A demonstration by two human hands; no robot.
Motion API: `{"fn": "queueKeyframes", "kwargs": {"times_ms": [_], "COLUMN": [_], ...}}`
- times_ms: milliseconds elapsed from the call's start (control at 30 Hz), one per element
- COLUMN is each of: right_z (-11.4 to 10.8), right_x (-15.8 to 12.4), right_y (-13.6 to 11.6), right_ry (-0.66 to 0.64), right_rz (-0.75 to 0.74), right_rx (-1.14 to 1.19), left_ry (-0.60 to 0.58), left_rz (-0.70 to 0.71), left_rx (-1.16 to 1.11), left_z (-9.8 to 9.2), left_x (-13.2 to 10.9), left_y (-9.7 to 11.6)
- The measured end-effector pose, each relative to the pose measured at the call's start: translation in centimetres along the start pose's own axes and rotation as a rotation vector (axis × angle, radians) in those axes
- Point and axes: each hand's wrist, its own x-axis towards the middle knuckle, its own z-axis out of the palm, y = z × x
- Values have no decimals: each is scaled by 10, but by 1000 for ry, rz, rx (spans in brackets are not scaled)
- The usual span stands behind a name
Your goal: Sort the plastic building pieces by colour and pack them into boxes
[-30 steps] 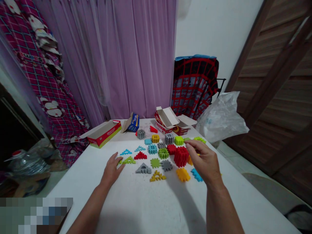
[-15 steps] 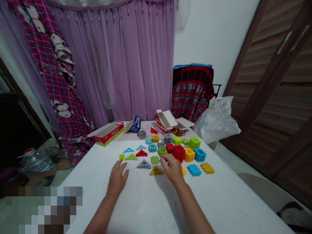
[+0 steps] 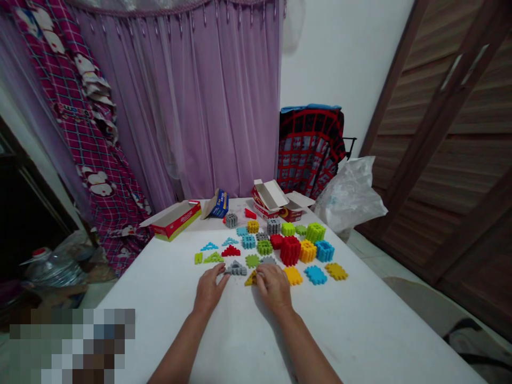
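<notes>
Hands are lying palm-down mid white table (image 3: 360, 330): left hand (image 3: 208, 290) flat & released, touching grey triangular plastic tile (image 3: 236, 269), right hand (image 3: 274, 287) covering yellow triangular plastic tile (image 3: 251, 279), grip unclear; few plastic cubes (image 3: 290, 250) built, most flat tiles (image 3: 316, 274) loose.

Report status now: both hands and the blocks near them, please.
Left hand open, flat on table, fingertips beside grey triangle. Right hand covers part of yellow triangle, grip unclear. Red cube just beyond.

White counter (image 3: 360, 330). We log toothed plastic blocks (image 3: 264, 247) spread mid-counter: red cube (image 3: 290, 250), yellow cube (image 3: 308, 250) and blue cube (image 3: 324, 250) in a row, flat triangles (image 3: 231, 252) to their left. Far edge: long red carton (image 3: 176, 220), blue box (image 3: 218, 204), open red cartons (image 3: 276, 200).
</notes>
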Motion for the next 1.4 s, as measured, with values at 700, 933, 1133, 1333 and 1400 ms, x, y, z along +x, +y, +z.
{"fn": "queueKeyframes", "kwargs": {"times_ms": [700, 933, 1133, 1333, 1400], "right_z": [13, 7, -8, -2, -2], "right_x": [10, 5, -11, -22, -21], "right_y": [-23, -9, 19, 19, 16], "right_ry": [-281, -153, -42, -64, -102], "right_rz": [5, 53, 135, 6, 4], "right_rx": [-117, -110, -79, -27, -40], "left_ry": [-51, -70, -77, -82, -79], "left_rz": [-22, -40, -49, -47, -47], "left_rx": [20, 55, 90, 116, 121], "left_z": [0, 2, 6, 6, 6], "left_x": [5, 5, 9, 10, 10], "left_y": [8, 7, 6, 8, 8]}}
